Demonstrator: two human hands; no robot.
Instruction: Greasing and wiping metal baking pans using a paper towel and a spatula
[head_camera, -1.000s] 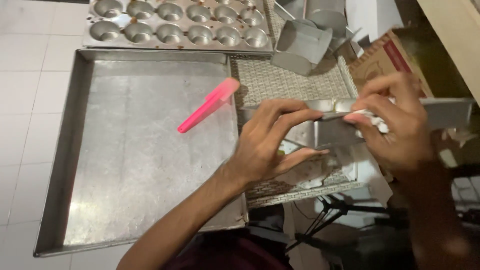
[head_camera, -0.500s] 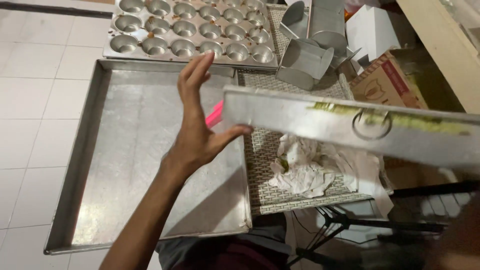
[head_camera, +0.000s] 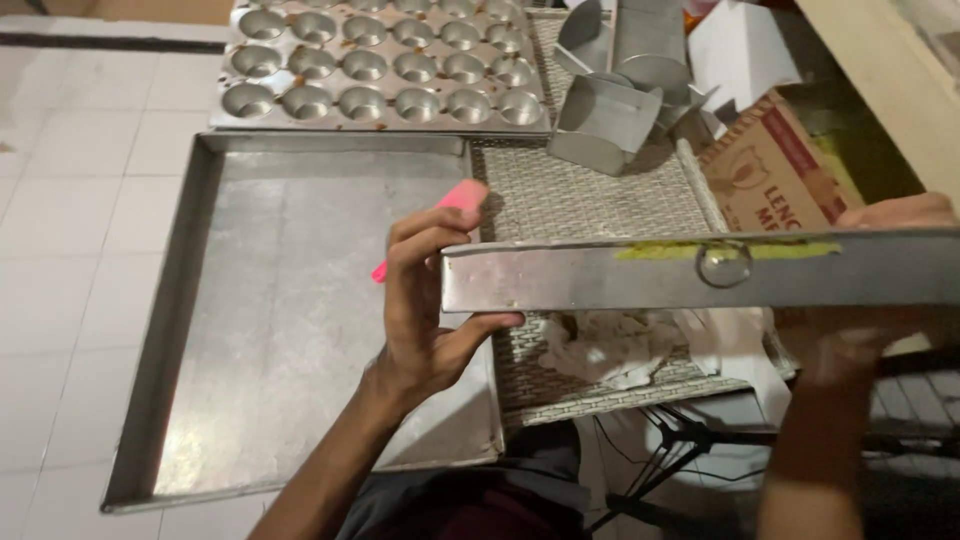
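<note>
Holding a long metal pan edge-on at chest height, both hands share its weight, presumably to keep it level. Left hand grips the near end, thumb under, fingers curled over the top rim. Right hand supports the far end, mostly hidden behind the pan; its grip looks closed, fingers on the rim. Below lie a big flat tray with a pink tool, a woven mat with crumpled paper, and a cup mould tray beyond.
</note>
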